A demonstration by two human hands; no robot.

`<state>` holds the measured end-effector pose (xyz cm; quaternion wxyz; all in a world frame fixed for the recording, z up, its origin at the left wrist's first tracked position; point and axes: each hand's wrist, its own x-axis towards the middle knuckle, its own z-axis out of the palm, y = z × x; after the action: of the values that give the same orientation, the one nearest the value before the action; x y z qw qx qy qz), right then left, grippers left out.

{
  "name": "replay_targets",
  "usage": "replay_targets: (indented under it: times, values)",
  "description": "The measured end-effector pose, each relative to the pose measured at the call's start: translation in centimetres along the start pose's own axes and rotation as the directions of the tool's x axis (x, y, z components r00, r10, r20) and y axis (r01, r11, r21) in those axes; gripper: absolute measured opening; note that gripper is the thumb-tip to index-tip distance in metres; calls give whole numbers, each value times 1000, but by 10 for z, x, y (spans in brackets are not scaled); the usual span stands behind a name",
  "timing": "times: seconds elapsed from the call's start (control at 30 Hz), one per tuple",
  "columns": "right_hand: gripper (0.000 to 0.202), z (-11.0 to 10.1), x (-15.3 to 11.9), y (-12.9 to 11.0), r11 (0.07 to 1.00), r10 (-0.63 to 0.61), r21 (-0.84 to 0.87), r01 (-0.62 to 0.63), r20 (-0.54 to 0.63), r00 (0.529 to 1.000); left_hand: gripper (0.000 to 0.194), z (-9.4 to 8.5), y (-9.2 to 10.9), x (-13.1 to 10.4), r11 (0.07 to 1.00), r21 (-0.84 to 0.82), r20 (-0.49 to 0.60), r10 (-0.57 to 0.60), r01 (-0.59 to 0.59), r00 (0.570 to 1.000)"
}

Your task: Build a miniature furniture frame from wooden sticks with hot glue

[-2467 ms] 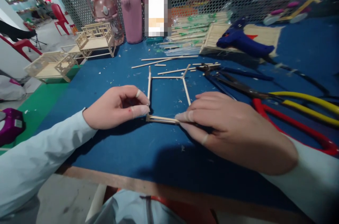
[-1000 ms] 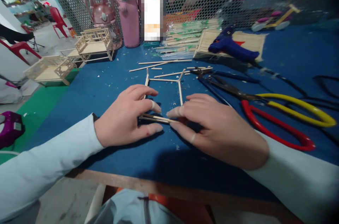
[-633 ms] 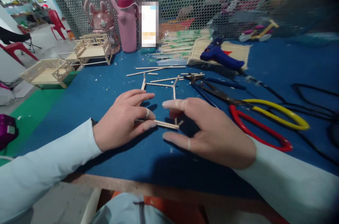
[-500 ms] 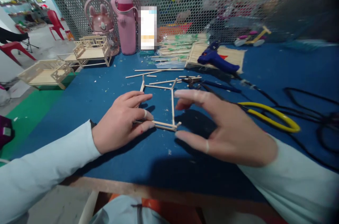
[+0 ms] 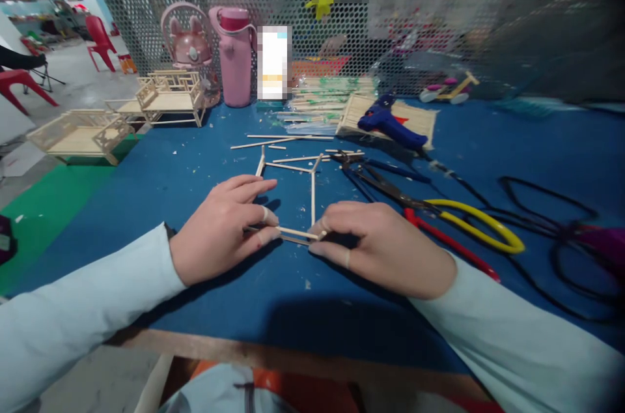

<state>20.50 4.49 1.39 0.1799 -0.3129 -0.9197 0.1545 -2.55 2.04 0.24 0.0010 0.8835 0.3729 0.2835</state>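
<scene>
A small rectangular frame of thin wooden sticks (image 5: pixel 313 198) lies on the blue table, with short posts standing at its corners. My left hand (image 5: pixel 227 224) pinches the near left part of the frame between thumb and fingers, hiding that corner. At the near right corner, my right hand (image 5: pixel 375 243) has its thumb and fingertips closed on the stick ends. Loose sticks (image 5: pixel 288 139) lie just beyond the frame.
Pliers with blue handles (image 5: pixel 400 169), yellow-handled cutters (image 5: pixel 488 225), a red handle (image 5: pixel 454 247) and a blue glue gun (image 5: pixel 393 126) with black cable lie right. Stick furniture (image 5: pixel 170 100) stands back left, beside a pink bottle (image 5: pixel 236 61) and a lit phone (image 5: pixel 273 68).
My right hand has moved left and closed on the near right corner of the frame. My left hand keeps its grip. The view has shifted slightly, uncovering the red handle.
</scene>
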Motion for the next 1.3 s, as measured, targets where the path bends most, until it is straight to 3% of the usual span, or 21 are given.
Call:
replay_targets:
  times: [0.27, 0.37, 0.43, 0.5, 0.57, 0.6, 0.67, 0.73, 0.8, 0.93, 1.03, 1.23, 1.3]
  values:
    - [8, 0, -1, -2, 1000, 21, 0, -21, 21, 1000, 18, 1, -2, 1, 1000, -9, -1, 11, -11, 1000]
    - [25, -18, -4, -2, 994, 102, 24, -103, 21, 995, 18, 1, -2, 1, 1000, -16, 7, 6, -6, 1000]
    - [33, -38, -4, 4, 978, 206, 38, -204, -64, 976, 18, 1, -2, 1, 1000, -27, 12, 2, -2, 1000]
    - [29, -59, 0, 19, 930, 356, 9, -367, -265, 896, 19, 1, -2, 1, 999, -38, 13, -4, 5, 1000]
    - [29, -76, 9, 43, 811, 468, -90, -578, -491, 734, 18, 2, -2, 1, 999, -47, 9, -10, 10, 1000]
    - [33, -82, 15, 57, 719, 505, -194, -667, -513, 694, 18, 2, -2, 0, 999, -51, 8, -12, 13, 1000]
    - [53, -88, 24, 87, 552, 584, -427, -716, -416, 697, 18, 2, -2, 0, 998, -58, 4, -16, 16, 1000]
    - [63, -89, 30, 112, 523, 690, -501, -689, -226, 688, 17, 3, -2, -1, 998, -65, 4, -18, 18, 1000]
    - [64, -87, 32, 126, 522, 715, -514, -681, -171, 678, 16, 3, -2, -1, 997, -71, 5, -23, 24, 1000]
    - [71, -87, 29, 129, 517, 661, -561, -646, -218, 718, 15, 2, -1, -1, 996, -90, 7, -23, 23, 1000]
    - [55, -89, 32, 128, 525, 620, -612, -591, -200, 759, 15, 2, 0, 0, 995, -93, 4, -22, 22, 1000]
    - [57, -91, 37, 128, 456, 658, -605, -653, -266, 705, 16, 1, 0, 1, 994, -102, 19, -35, 36, 999]
    - [63, -92, 34, 125, 489, 626, -538, -687, -333, 705, 16, 1, 0, 1, 994, -104, 24, -34, 36, 999]
